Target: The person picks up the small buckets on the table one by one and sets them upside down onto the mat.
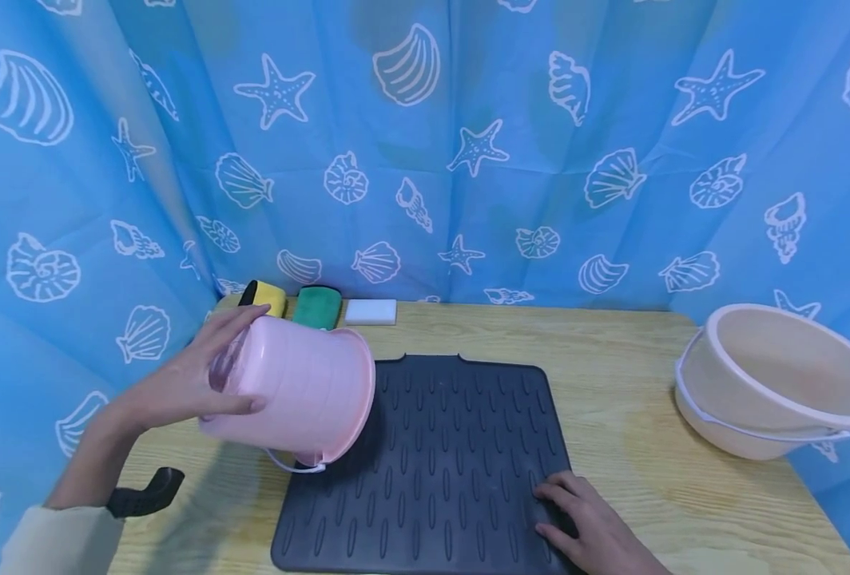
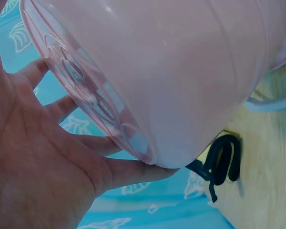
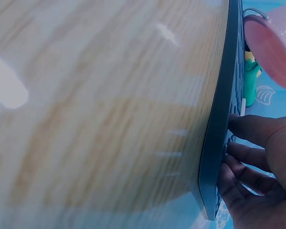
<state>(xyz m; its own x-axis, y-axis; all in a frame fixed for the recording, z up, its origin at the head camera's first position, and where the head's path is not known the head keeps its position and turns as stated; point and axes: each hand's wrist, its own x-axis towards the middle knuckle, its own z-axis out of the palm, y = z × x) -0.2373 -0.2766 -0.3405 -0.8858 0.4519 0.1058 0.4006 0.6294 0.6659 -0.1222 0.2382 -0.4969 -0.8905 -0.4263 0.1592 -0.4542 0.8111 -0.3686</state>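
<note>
A pink bucket (image 1: 303, 379) is tipped on its side above the left part of a dark ridged mat (image 1: 439, 471), its mouth facing right. My left hand (image 1: 188, 375) grips it around the base, thumb and fingers spread over the bottom edge. In the left wrist view, the fingers (image 2: 128, 176) lie along the bottom rim of the pink wall, and its white handle hangs below the mouth in the head view. My right hand (image 1: 593, 519) rests on the mat's right edge with fingers loosely bent; the right wrist view shows the fingertips on the ridged surface.
A cream bucket (image 1: 730, 419) with its handle down stands at the right of the wooden table (image 1: 612, 343). Along the back lie a white block (image 1: 371, 311), a green pad (image 1: 318, 307) and a yellow pad (image 1: 272, 298). A blue shell-patterned curtain (image 1: 425, 200) surrounds the table.
</note>
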